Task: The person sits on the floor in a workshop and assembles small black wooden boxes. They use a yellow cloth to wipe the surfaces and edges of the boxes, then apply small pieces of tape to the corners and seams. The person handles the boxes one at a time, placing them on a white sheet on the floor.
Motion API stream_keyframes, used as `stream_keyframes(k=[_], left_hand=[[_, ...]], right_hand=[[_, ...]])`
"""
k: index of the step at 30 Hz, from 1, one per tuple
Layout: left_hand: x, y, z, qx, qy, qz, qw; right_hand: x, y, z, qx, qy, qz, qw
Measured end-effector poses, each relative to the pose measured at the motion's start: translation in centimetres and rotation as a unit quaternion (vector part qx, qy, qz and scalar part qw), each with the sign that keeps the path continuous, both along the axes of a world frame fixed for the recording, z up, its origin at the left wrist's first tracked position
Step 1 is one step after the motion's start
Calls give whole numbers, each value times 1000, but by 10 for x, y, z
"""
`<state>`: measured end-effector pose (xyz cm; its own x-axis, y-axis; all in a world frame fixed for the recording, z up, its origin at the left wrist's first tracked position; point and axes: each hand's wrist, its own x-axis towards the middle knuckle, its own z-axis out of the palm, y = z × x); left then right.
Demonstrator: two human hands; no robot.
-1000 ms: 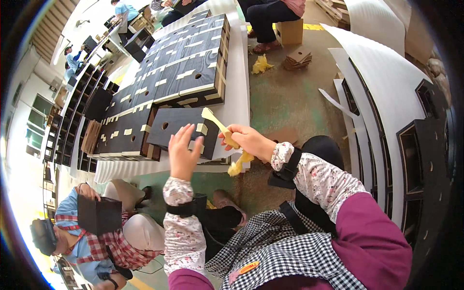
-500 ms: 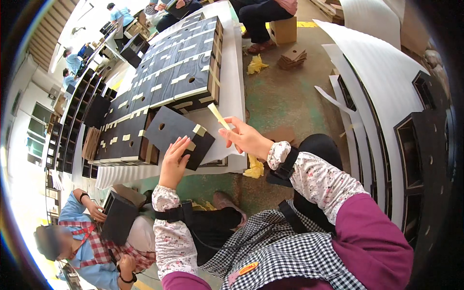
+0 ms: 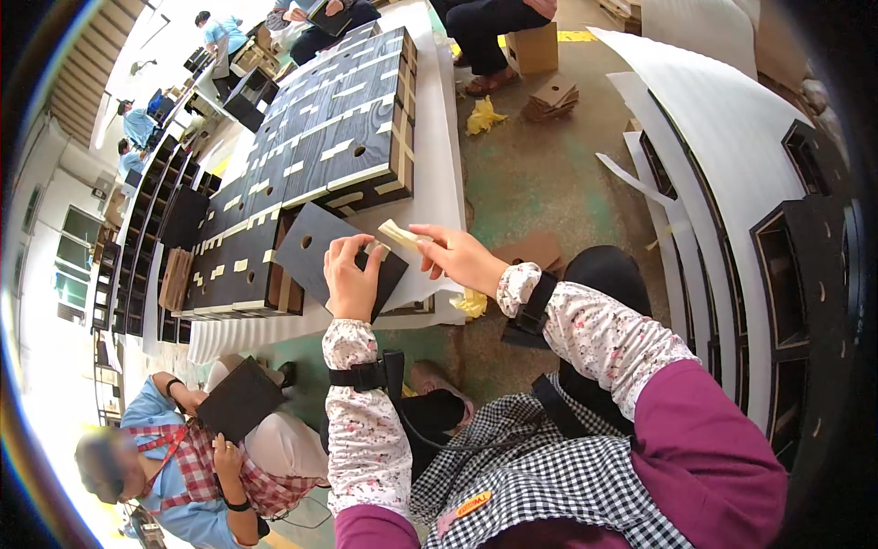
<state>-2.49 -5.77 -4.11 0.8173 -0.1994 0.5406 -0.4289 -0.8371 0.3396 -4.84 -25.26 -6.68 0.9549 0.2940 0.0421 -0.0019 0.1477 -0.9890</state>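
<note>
A black wooden box (image 3: 309, 240) with a round hole lies at an angle on the white foam sheet in front of me. My left hand (image 3: 353, 279) is over its right part, thumb and fingers pinched on a short piece of cream masking tape (image 3: 376, 249) at the box's edge. To the right of it, my right hand (image 3: 462, 260) grips a crumpled strip of masking tape (image 3: 399, 234) between thumb and fingers. The two hands are close together, and the left one covers part of the box.
Behind the box stand rows of black taped boxes (image 3: 338, 137) on white foam sheet (image 3: 444, 174). Crumpled yellow tape (image 3: 485, 115) and stacked brown pieces (image 3: 551, 98) lie on the floor. At right are foam-wrapped black shelf units (image 3: 777, 274). A co-worker at lower left holds a black panel (image 3: 241, 399).
My left hand has gone from lying spread on the box to pinching tape at its edge. The right hand's strip has dropped lower and crumpled. The co-worker's black piece has turned.
</note>
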Motion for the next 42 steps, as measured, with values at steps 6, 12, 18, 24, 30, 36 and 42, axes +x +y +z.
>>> stream_keyframes(k=[6, 12, 18, 24, 30, 36, 42], left_hand=[[4, -1, -2, -6, -1, 0, 1000], [7, 3, -5, -10, 1, -11, 1000], [2, -3, 2, -47, 25, -27, 998], [5, 16, -8, 9, 16, -41, 999], [-21, 43, 13, 123, 88, 24, 988], [-24, 55, -6, 129, 80, 65, 986], [-27, 53, -9, 122, 85, 78, 986]], right_hand=[[-3, -3, 8, 5, 39, 4, 999], [-1, -5, 1, 34, 68, -18, 997], [2, -3, -2, 17, 47, -34, 998], [4, 5, 0, -1, 19, -34, 999], [23, 13, 12, -200, -240, -146, 939], [43, 57, 30, -450, -511, -151, 717], [25, 55, 30, -497, -490, -64, 714]])
